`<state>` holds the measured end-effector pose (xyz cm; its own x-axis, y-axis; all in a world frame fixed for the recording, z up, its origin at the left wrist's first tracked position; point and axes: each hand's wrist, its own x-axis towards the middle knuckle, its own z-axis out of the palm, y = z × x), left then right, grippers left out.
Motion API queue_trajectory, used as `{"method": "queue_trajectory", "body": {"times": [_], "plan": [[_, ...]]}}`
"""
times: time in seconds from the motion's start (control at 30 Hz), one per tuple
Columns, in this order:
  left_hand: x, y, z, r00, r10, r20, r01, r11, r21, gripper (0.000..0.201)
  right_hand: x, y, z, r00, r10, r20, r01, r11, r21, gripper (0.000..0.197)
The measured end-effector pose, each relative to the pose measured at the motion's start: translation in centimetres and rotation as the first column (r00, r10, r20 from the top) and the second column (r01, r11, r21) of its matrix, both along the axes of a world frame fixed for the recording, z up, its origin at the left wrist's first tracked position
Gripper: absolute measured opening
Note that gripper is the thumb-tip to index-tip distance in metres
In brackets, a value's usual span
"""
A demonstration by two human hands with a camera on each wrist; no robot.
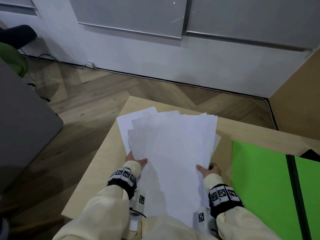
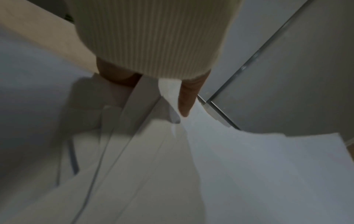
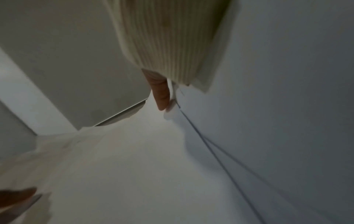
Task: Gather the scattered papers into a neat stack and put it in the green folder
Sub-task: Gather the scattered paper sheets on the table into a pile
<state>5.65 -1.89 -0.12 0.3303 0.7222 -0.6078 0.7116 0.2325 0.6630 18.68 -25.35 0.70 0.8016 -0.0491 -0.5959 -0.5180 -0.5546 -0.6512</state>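
A loose, fanned bundle of white papers (image 1: 171, 149) is held up over the light wooden table (image 1: 103, 163), its far edges uneven. My left hand (image 1: 136, 160) grips the bundle's left side, thumb on top and fingers hidden beneath. My right hand (image 1: 208, 168) grips the right side the same way. The left wrist view shows the thumb (image 2: 187, 98) lying on the papers (image 2: 249, 174). In the right wrist view a thumb (image 3: 160, 94) presses the sheets (image 3: 134, 166). The open green folder (image 1: 259, 184) lies flat on the table to the right.
The table's far left corner (image 1: 131, 99) juts over a wooden herringbone floor. A grey cabinet (image 1: 22, 122) stands at the left, a white wall with grey panels behind, and a wooden panel (image 1: 297, 94) at the far right.
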Motion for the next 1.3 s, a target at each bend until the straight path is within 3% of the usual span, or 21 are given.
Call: {"method": "queue_trajectory", "body": {"times": [0.2,0.27,0.43,0.57,0.67,0.8,0.9,1.03,1.13,1.23,1.3], "plan": [[0.2,-0.6,0.3,0.997,-0.06,-0.053,0.06,0.998,-0.007,0.052,-0.1,-0.3,0.0,0.991,0.067,-0.119,-0.076,0.994,-0.075,0.096],[0.1,-0.4,0.3,0.994,-0.094,-0.058,0.092,0.995,-0.032,0.048,0.3,-0.5,0.1,0.983,0.051,-0.175,-0.073,0.99,-0.117,0.095],[-0.4,0.8,0.3,0.991,-0.131,-0.032,0.13,0.991,-0.029,0.062,0.6,-1.8,-0.3,0.953,0.014,-0.302,-0.069,0.983,-0.172,0.1],[-0.1,0.8,-0.6,0.994,-0.051,0.093,0.061,0.993,-0.105,0.061,1.0,-2.2,-0.9,0.97,-0.031,-0.239,-0.007,0.987,-0.159,0.091],[-0.1,0.8,-1.4,0.996,0.04,0.075,-0.03,0.991,-0.129,0.059,1.6,-2.3,-0.4,0.988,0.004,-0.155,-0.022,0.993,-0.113,0.079],[-0.2,0.4,-1.6,0.994,0.095,0.057,-0.088,0.989,-0.119,0.055,1.9,-2.7,0.4,0.973,0.011,-0.231,-0.051,0.984,-0.17,0.075],[-0.3,0.5,-1.7,0.998,0.046,0.048,-0.044,0.998,-0.046,0.046,1.5,-3.1,-0.1,0.956,0.081,-0.281,-0.115,0.988,-0.106,0.053],[-0.1,0.8,-2.1,0.998,-0.026,0.049,0.026,1.0,0.001,0.037,0.5,-3.2,-0.2,0.991,0.066,-0.113,-0.071,0.996,-0.044,0.035],[0.1,0.7,-2.2,0.996,-0.02,0.084,0.022,1.0,-0.022,0.037,0.1,-3.3,-0.5,0.999,-0.014,0.041,0.01,0.996,0.092,0.038],[0.5,0.9,-2.0,0.993,-0.028,0.113,0.028,1.0,0.004,0.033,0.2,-3.2,-1.1,0.989,-0.147,0.021,0.14,0.973,0.184,0.046],[0.9,1.2,-1.7,0.994,-0.064,0.088,0.06,0.997,0.048,0.029,0.3,-2.8,-0.5,0.99,-0.134,-0.032,0.137,0.975,0.177,0.049]]}}
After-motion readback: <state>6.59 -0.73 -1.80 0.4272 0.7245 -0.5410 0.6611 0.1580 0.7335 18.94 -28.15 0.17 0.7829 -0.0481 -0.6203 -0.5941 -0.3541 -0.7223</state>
